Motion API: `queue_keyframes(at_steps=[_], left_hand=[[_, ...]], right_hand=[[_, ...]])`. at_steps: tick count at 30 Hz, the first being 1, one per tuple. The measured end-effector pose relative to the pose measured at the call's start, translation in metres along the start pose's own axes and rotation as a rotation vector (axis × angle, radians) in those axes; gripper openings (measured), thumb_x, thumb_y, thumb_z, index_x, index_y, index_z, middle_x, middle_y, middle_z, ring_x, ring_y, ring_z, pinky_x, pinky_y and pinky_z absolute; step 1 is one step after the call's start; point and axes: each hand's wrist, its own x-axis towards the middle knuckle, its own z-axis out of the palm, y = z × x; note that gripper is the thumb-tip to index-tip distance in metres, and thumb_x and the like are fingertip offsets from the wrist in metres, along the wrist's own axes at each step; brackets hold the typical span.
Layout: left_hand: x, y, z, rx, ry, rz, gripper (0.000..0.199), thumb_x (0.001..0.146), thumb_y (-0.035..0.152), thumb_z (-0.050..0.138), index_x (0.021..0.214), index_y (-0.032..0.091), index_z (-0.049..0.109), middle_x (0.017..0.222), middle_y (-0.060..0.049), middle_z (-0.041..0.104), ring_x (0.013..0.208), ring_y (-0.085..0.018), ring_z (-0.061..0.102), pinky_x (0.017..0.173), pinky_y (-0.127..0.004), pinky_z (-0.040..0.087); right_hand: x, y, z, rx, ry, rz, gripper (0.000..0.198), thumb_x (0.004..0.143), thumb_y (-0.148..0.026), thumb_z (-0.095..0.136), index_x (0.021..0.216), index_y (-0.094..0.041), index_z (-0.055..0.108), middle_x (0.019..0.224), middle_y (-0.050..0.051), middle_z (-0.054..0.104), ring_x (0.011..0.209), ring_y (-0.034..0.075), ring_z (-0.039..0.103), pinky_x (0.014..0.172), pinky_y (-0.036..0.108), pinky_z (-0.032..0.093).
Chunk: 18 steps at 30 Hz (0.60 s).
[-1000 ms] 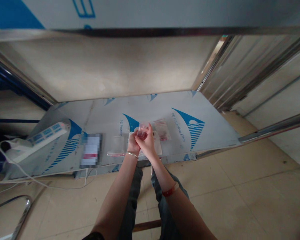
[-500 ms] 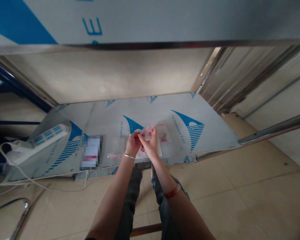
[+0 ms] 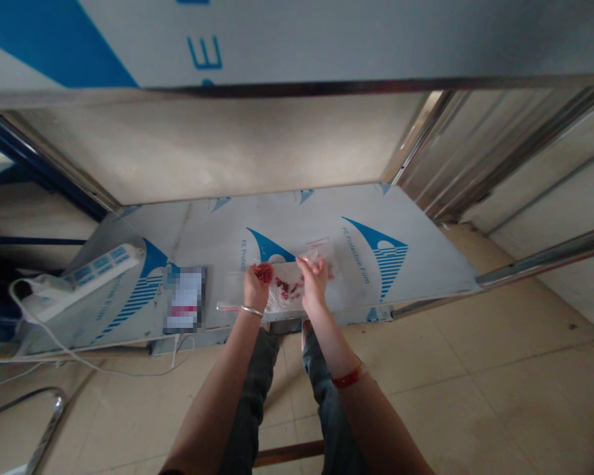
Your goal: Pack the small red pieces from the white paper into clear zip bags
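My left hand (image 3: pixel 254 291) is closed around a clump of small red pieces (image 3: pixel 264 272), which shows above the fingers. Thumb and fingers of my right hand (image 3: pixel 315 282) are drawn together; what they hold, if anything, is too small to make out. Just behind that hand lies a clear plastic bag (image 3: pixel 323 245) with pink-red lines along its top, partly covered by the fingers. Between my hands, red and dark beads or bits (image 3: pixel 286 289) lie on a white sheet or bag (image 3: pixel 284 305).
A clear bag's red-striped edge (image 3: pixel 228 307) lies left of my left wrist. Farther left are a phone (image 3: pixel 184 300) with a cable and a white power strip (image 3: pixel 89 277) on the film-covered metal shelf (image 3: pixel 327 211). Another metal panel (image 3: pixel 327 46) overhangs above.
My hands have moved apart from being together over a clear plastic piece. The red clump now shows in my left hand, and the bits on the white sheet are uncovered.
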Motion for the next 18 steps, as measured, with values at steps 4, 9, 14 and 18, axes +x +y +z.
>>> queue_keyframes(at_steps=[4,9,14,18], left_hand=[[0.002,-0.006,0.003,-0.037,0.048,0.052,0.032,0.086,0.016,0.04,0.059,0.014,0.058,0.051,-0.001,0.06,0.047,-0.008,0.057,0.055,-0.017,0.044],[0.005,-0.016,0.014,-0.05,0.034,0.06,0.032,0.086,0.019,0.042,0.059,0.014,0.058,0.051,-0.001,0.059,0.047,-0.007,0.056,0.057,-0.018,0.043],[0.002,-0.032,0.032,0.019,-0.07,0.088,0.035,0.089,0.022,0.04,0.06,0.015,0.059,0.055,-0.002,0.062,0.051,-0.008,0.058,0.06,-0.02,0.043],[0.003,-0.044,0.036,0.081,-0.123,0.091,0.034,0.089,0.025,0.042,0.061,0.015,0.059,0.055,-0.003,0.062,0.052,-0.01,0.058,0.062,-0.022,0.044]], right_hand=[[-0.006,-0.002,0.004,0.004,0.041,0.024,0.073,0.054,-0.037,0.077,0.114,-0.018,0.04,0.103,0.005,0.063,0.099,0.021,0.061,0.095,0.039,0.045],[-0.004,0.0,0.002,-0.023,0.212,0.017,0.065,0.06,-0.038,0.071,0.114,-0.02,0.038,0.103,0.004,0.061,0.096,0.019,0.062,0.09,0.036,0.048],[0.004,0.001,-0.005,0.027,0.289,0.026,0.061,0.06,-0.038,0.07,0.11,-0.021,0.04,0.1,0.001,0.06,0.092,0.017,0.062,0.081,0.03,0.049],[0.007,0.001,-0.009,0.055,0.259,0.011,0.053,0.06,-0.037,0.07,0.103,-0.022,0.043,0.096,0.0,0.06,0.084,0.015,0.061,0.073,0.027,0.05]])
